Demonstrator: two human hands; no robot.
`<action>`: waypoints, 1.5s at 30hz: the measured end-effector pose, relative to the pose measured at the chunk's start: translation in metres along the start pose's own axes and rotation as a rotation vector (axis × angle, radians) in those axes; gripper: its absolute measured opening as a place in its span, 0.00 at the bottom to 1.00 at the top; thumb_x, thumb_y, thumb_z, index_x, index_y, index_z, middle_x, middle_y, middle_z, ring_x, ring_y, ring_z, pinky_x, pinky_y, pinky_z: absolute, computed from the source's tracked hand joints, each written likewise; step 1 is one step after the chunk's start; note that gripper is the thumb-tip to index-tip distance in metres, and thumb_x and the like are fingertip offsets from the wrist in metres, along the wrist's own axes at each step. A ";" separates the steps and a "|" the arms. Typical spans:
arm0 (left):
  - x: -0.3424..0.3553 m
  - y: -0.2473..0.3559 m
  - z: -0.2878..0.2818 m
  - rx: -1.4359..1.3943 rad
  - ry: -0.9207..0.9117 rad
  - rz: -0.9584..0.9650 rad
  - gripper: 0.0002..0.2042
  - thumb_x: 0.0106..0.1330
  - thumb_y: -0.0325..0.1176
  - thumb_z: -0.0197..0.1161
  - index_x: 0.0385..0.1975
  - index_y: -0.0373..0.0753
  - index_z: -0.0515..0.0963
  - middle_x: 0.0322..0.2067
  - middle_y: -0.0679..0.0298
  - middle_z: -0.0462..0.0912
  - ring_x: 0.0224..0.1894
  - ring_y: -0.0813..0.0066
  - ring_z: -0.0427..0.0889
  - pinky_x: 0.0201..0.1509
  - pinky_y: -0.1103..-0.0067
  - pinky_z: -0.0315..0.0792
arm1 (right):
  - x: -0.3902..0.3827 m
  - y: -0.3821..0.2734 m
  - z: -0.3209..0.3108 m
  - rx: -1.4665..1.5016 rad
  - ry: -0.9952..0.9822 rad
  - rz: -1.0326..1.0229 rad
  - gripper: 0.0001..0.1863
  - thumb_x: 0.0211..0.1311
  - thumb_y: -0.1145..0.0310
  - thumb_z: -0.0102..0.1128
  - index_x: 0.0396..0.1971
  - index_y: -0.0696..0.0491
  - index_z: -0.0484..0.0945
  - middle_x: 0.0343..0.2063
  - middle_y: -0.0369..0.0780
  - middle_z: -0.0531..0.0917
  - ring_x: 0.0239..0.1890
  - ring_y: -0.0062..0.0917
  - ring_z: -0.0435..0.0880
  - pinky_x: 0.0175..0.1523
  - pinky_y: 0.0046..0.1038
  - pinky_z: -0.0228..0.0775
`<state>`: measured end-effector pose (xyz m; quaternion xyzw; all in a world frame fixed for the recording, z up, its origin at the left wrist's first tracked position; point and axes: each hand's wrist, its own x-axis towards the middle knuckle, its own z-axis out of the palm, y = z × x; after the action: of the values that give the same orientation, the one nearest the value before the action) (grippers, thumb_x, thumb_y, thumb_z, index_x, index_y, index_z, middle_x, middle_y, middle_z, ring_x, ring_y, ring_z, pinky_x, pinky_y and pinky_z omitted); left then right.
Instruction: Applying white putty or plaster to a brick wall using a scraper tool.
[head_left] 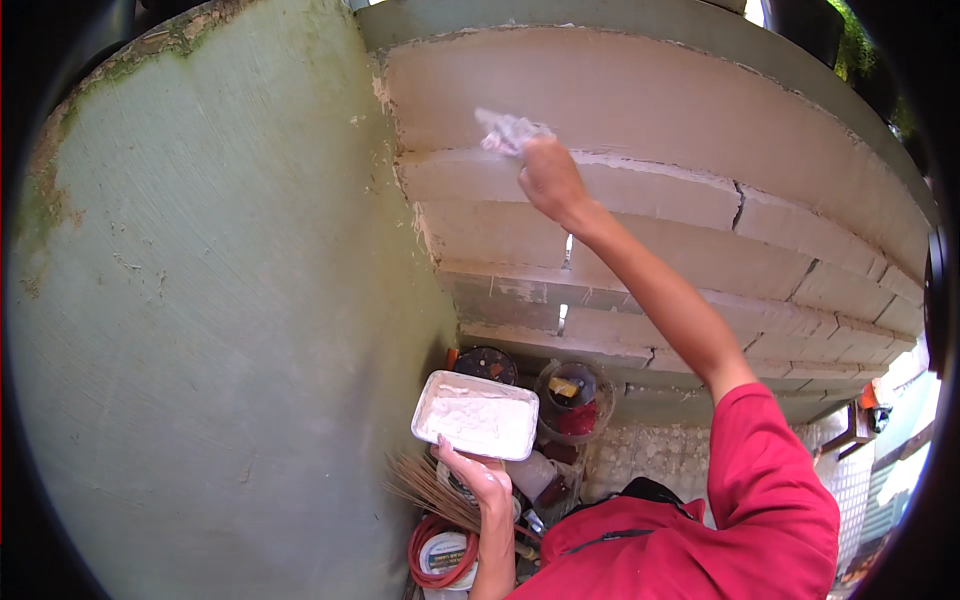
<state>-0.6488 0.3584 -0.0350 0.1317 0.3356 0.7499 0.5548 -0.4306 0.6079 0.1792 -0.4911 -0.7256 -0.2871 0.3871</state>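
Note:
My right hand (552, 180) is raised in front of the block wall (640, 95), closed around a crumpled, whitish, cloth-like thing (513, 134). Motion blurs it, and its exact kind is unclear. It is at the wall's upper left part; whether it touches the surface cannot be told. Lower down, my left hand (480, 475) supports a white rectangular tub (529, 425) from below, its thumb along the near side. White, slightly pinkish paste (475, 418) lies inside the tub, and pale smears show on the left hand.
A greenish plastered wall (220, 300) rises at the left. Below the tub stand a bundle of thin sticks (425, 487), a coiled red hose (418, 555) and a clear round container (605, 390). Cracks and narrow slots break the block wall; a small wooden stand (850, 432) is far right.

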 end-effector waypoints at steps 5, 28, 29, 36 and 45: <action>-0.003 0.008 -0.002 0.000 0.045 0.016 0.31 0.68 0.53 0.44 0.64 0.37 0.58 0.63 0.58 0.63 0.64 0.62 0.64 0.66 0.66 0.58 | 0.002 -0.022 -0.036 0.341 0.354 0.469 0.24 0.42 0.88 0.48 0.45 0.65 0.77 0.34 0.55 0.82 0.41 0.48 0.81 0.49 0.40 0.73; -0.001 0.029 -0.015 -0.009 0.097 0.034 0.31 0.68 0.53 0.45 0.64 0.39 0.58 0.62 0.58 0.63 0.63 0.61 0.63 0.66 0.65 0.58 | 0.113 -0.082 0.067 0.464 0.412 0.397 0.23 0.44 0.87 0.50 0.46 0.65 0.75 0.46 0.57 0.77 0.49 0.51 0.77 0.54 0.41 0.71; -0.002 0.032 -0.018 -0.008 0.103 0.038 0.31 0.68 0.53 0.45 0.64 0.39 0.58 0.62 0.58 0.63 0.63 0.61 0.63 0.66 0.65 0.58 | 0.114 -0.078 0.054 0.245 0.372 0.263 0.19 0.45 0.86 0.50 0.41 0.63 0.78 0.40 0.55 0.79 0.45 0.49 0.79 0.49 0.41 0.74; 0.005 0.030 -0.019 0.019 0.086 0.059 0.30 0.68 0.53 0.45 0.63 0.38 0.59 0.62 0.58 0.63 0.64 0.61 0.63 0.66 0.65 0.58 | 0.112 -0.050 0.077 -0.197 0.196 -0.081 0.05 0.49 0.79 0.56 0.24 0.60 0.81 0.31 0.49 0.83 0.37 0.39 0.85 0.34 0.37 0.79; 0.012 0.022 -0.014 0.000 0.037 0.020 0.31 0.67 0.54 0.45 0.64 0.39 0.58 0.63 0.58 0.63 0.64 0.62 0.63 0.66 0.66 0.57 | 0.053 -0.071 0.099 -0.057 -0.274 -0.168 0.06 0.51 0.78 0.53 0.24 0.58 0.80 0.24 0.47 0.82 0.31 0.41 0.84 0.34 0.38 0.77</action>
<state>-0.6776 0.3609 -0.0332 0.1211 0.3447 0.7576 0.5409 -0.5360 0.6875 0.1685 -0.4740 -0.8017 -0.2694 0.2449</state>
